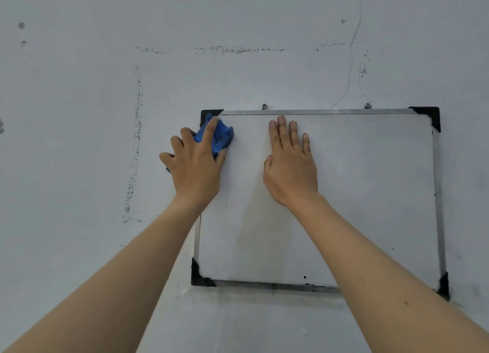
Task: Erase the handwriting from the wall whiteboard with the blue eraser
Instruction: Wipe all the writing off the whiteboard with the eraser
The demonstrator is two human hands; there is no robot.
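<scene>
Grey, scuffed wall (pixel 79 114) fills our view, with the wall whiteboard (pixel 370 193) hung on it from two small hooks, framed in metal with black plastic corners. We see no clear handwriting left on its surface; only a few dark specks sit near the bottom edge, so we judge the wiping nearly done. Our left hand (pixel 195 164) curls its fingers over the blue eraser (pixel 221 136) and presses it against the board's top left corner, partly over the frame. Our right hand (pixel 289 164) lies flat on the board with fingers straight and close together, holding nothing. The eraser looks light and rigid on top, probably with a soft wiping face underneath, which we cannot see. We would hold it across its moulded back, as now. The board hangs loosely, so bracing it seems wise.
</scene>
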